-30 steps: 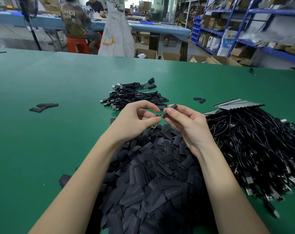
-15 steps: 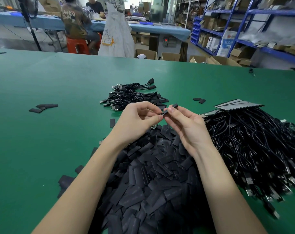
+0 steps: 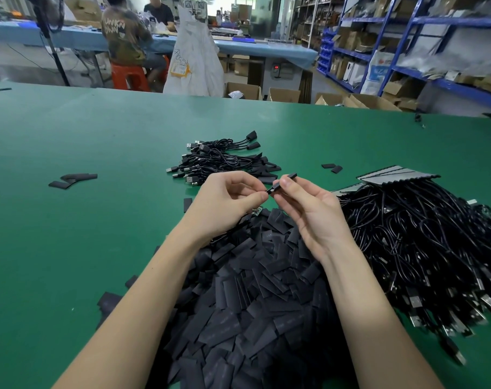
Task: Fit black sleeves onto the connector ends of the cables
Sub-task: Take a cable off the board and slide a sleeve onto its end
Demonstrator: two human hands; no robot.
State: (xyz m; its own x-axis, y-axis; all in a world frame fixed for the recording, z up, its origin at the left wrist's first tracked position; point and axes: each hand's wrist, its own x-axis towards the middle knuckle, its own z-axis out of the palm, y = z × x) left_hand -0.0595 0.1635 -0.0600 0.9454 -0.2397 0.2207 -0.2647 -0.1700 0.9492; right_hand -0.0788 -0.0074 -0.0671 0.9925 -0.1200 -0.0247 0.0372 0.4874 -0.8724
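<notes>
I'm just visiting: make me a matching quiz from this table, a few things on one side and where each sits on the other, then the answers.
Things:
1. loose sleeve pile
2. big cable heap
3. small cable bundle
4. sleeve being fitted

Places:
A. far side, beyond the hands
B. right of the arms
C. between the forearms
D. pinched in the right hand

Pairs: 1-C, 2-B, 3-A, 4-D

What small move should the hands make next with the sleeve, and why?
Probably push the black sleeve further along over the connector end. The right hand pinches the sleeve, the left hand pinches the connector end, and the two pieces meet between the fingertips. How far the sleeve is already on cannot be told, so seating it fully seems the likely step.
</notes>
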